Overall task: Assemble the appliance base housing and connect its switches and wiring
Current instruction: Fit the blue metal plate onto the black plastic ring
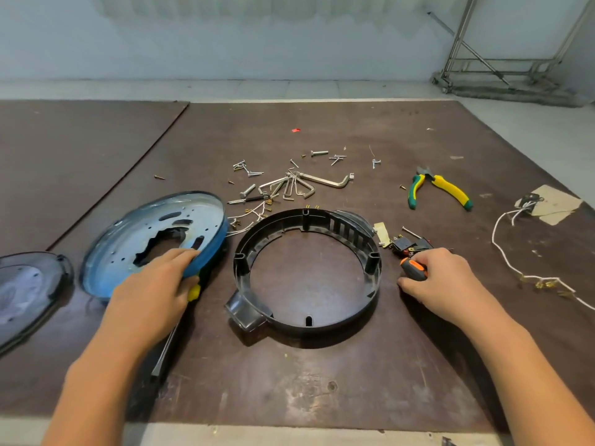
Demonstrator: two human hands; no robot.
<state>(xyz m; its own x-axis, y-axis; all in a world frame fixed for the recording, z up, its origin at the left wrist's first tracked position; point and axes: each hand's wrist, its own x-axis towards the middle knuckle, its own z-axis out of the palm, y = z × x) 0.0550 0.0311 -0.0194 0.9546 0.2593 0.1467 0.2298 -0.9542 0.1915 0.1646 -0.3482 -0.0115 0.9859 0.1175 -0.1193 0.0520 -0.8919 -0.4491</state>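
Brown workboard [322, 381] bears the black ring housing [240, 265] flat between the hands, left hand [151, 284] gripping the tilted blue plate [135, 233] by its rim, right hand [441, 281] curled round an orange-black screwdriver handle [413, 268]

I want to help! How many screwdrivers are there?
2. A yellow-handled screwdriver lies beneath the left hand holding the blue plate; the right hand grips an orange-handled screwdriver. More may hide.

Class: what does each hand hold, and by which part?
Left hand grips the blue plate by its near rim; right hand grips the orange-black tool by its handle.
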